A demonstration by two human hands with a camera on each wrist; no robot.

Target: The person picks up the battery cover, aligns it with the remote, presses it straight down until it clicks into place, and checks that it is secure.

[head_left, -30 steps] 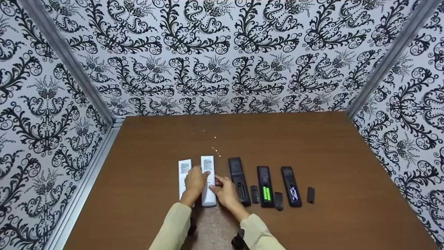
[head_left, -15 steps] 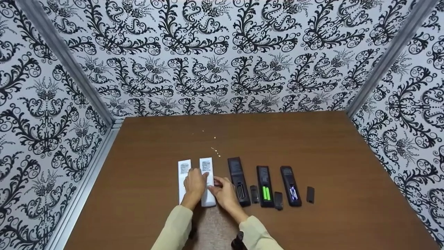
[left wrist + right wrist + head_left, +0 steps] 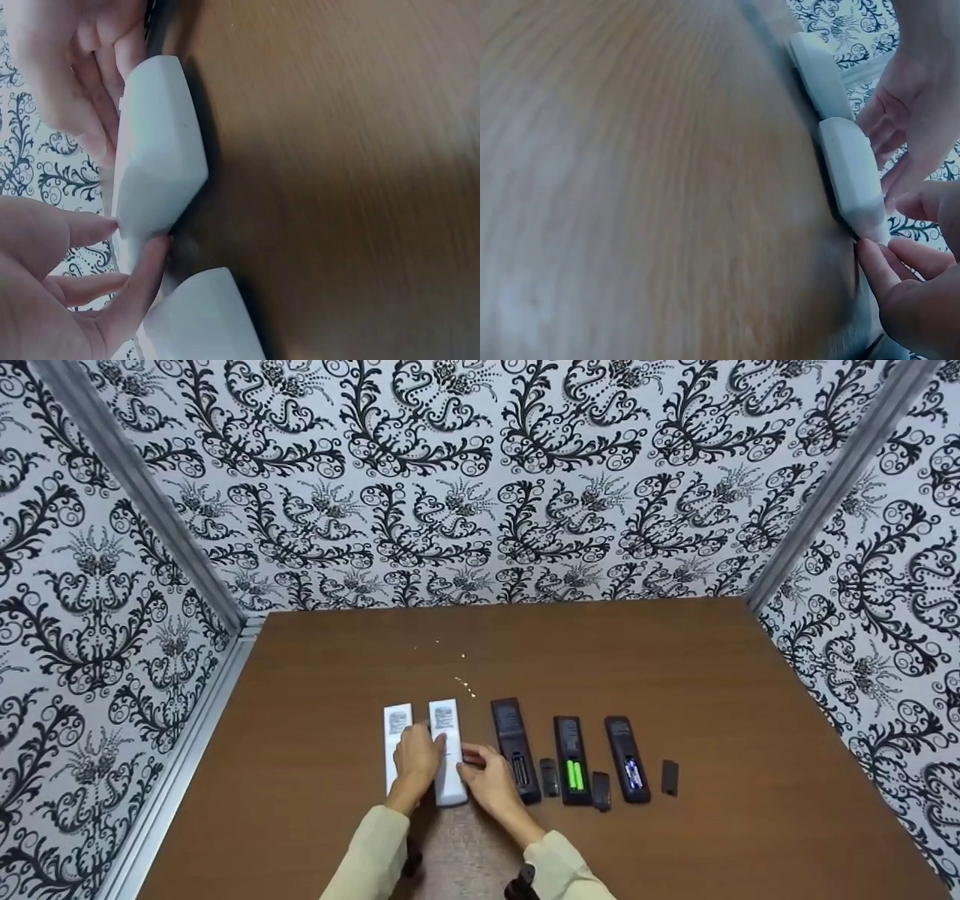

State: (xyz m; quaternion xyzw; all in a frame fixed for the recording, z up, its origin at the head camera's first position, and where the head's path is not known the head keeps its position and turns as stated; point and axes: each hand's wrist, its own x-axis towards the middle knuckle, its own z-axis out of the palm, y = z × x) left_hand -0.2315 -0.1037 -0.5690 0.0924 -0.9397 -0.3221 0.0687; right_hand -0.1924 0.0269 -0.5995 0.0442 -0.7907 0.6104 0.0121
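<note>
L hand (image 3: 418, 757) and R hand (image 3: 491, 784) fingers both pinch the white remote (image 3: 450, 787) lying back-up on the surface (image 3: 720, 690), left of the dark remotes (image 3: 571, 739), prob. opening its batt. compartment, so next move likely needs steady grip w/ thumb push.

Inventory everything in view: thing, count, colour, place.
White remotes: two, white, row's left
Black remotes: three, black, row's right
Battery covers: three, black, beside black remotes
Green batteries: two, green, middle black remote
Blue batteries: count unclear, blue, rightmost black remote
Specks: several, white, beyond the remotes
Table: one, brown, underneath
Walls: three, black-and-white, back and sides
Metal posts: two, grey, back corners
Metal rail: one, grey, table's left
Dark objects: two, black, wrists
Sleeves: two, cream, forearms
Left hand: one, bare, gripping right white remote
Right hand: one, bare, at its right edge
</note>
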